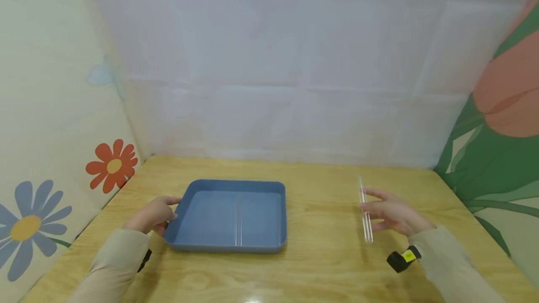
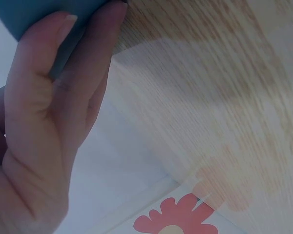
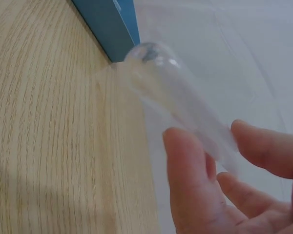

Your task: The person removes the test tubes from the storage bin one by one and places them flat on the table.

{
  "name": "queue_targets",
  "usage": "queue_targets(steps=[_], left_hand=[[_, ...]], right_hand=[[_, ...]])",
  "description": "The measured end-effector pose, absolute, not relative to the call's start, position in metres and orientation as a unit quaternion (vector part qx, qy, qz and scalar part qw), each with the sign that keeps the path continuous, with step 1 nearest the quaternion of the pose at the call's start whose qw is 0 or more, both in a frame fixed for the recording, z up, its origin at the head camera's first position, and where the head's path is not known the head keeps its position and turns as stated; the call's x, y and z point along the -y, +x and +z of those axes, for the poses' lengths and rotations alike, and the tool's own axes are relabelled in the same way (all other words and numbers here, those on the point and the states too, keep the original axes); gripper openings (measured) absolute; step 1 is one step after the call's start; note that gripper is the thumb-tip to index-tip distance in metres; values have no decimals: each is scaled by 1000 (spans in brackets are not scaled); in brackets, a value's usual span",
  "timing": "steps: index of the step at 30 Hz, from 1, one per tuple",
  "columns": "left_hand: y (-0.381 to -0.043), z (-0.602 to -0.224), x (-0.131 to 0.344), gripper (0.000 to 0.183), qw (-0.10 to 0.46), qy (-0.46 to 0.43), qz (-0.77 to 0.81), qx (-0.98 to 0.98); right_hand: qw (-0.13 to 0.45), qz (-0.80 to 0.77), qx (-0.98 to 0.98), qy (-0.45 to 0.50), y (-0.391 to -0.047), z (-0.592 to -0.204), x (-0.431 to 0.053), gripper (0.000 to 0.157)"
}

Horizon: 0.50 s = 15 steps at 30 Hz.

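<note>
A shallow blue tray (image 1: 210, 248) stands on the wooden table, left of the middle. My left hand (image 1: 153, 214) grips its left side; in the left wrist view the thumb (image 2: 39, 58) and fingers lie against the blue wall (image 2: 22, 12). Inside the tray, a narrow clear strip (image 1: 238, 223), tube-like in outline, runs front to back along the floor. Off to the right, my right hand (image 1: 391, 212) holds a clear test tube (image 1: 365, 214) between thumb and fingers. The right wrist view shows the tube's rounded end (image 3: 149, 53) pointing away from the fingers.
The light wood table (image 1: 320, 265) reaches back to a white sheet (image 1: 273, 60). Flower-printed panels flank it, at left (image 1: 50, 106) and at right (image 1: 505, 153). A gap of bare wood separates the tray from my right hand.
</note>
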<state>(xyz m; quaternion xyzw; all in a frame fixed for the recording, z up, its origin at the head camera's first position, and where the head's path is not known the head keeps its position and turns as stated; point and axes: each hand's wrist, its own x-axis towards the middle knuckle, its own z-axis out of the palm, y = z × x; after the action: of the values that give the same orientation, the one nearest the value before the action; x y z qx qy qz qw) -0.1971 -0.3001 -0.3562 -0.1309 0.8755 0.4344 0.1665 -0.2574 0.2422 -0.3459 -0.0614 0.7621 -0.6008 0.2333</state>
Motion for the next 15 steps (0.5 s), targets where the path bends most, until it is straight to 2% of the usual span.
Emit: queue_targets(steps=[15], left_hand=[[-195, -353, 297, 57, 166, -127, 445, -871]], right_hand=[[231, -581, -779, -50, -257, -354, -254, 71]])
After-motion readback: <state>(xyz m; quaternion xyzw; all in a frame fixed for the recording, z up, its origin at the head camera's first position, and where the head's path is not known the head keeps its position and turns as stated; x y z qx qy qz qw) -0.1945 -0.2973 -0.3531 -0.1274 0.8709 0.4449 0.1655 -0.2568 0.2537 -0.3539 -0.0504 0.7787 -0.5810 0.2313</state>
